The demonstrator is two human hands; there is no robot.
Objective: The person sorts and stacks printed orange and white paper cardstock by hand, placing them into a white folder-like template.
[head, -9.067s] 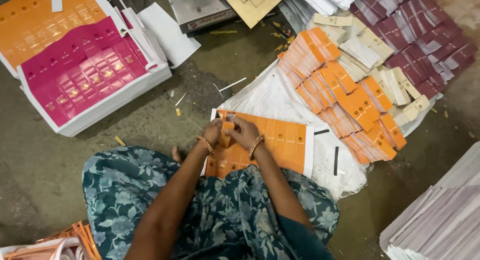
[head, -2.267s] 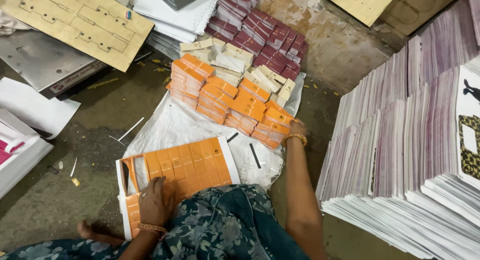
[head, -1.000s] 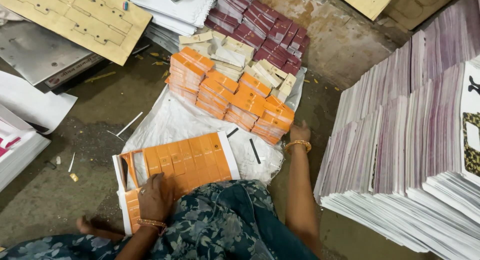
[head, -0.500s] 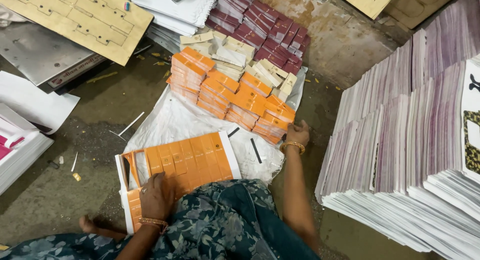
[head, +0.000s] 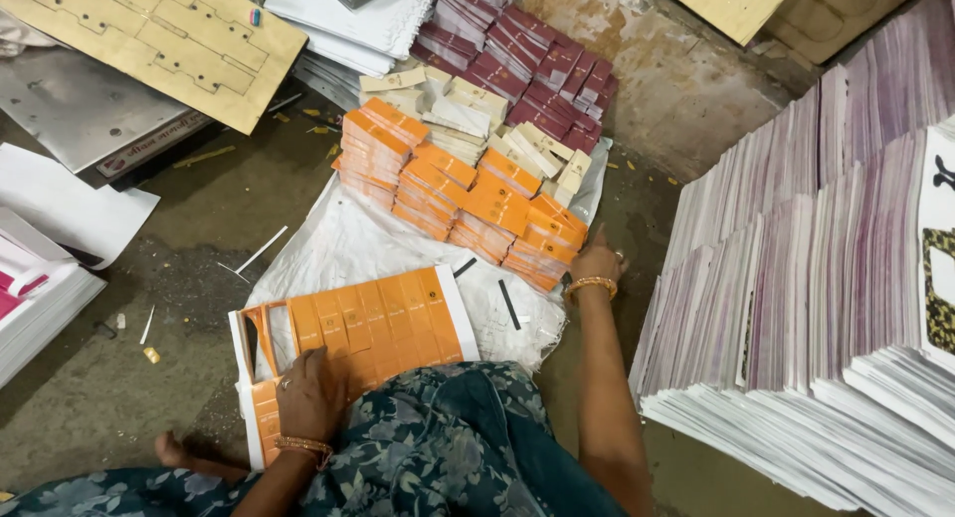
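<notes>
Fingers of the right hand (head: 595, 265) rest open against the orange card stacks (head: 460, 194), left hand (head: 310, 396) lies flat on the orange sheet (head: 363, 326); a nudge could topple them

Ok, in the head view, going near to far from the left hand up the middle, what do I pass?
left hand → orange printed sheet → white plastic sheet → orange card stacks → cream card stacks → maroon card stacks
</notes>
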